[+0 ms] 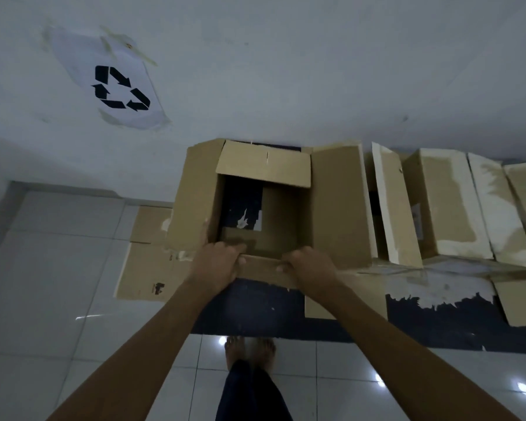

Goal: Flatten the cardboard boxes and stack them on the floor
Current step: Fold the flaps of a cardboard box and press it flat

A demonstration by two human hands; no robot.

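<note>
Cardboard boxes line the foot of the wall ahead of you, standing on a dark mat (pixel 255 311) and flattened cardboard sheets (pixel 146 268) laid over pale floor tiles (pixel 58 268). Directly in front of you sits the open box (pixel 337 205), not yet collapsed, its four flaps splayed outward and its bottom partly open to the mat beneath. More boxes (pixel 438 205) with pale torn patches crowd just to its right. Your left hand (pixel 217 262) and right hand (pixel 312 267) each pinch the near flap (pixel 263 268), fingers curled over its inner edge, thumbs underneath. You seem to be starting to flatten this box; next you likely need to push opposite corners together so the walls fold flat, then lay it on the sheets at its left
</note>
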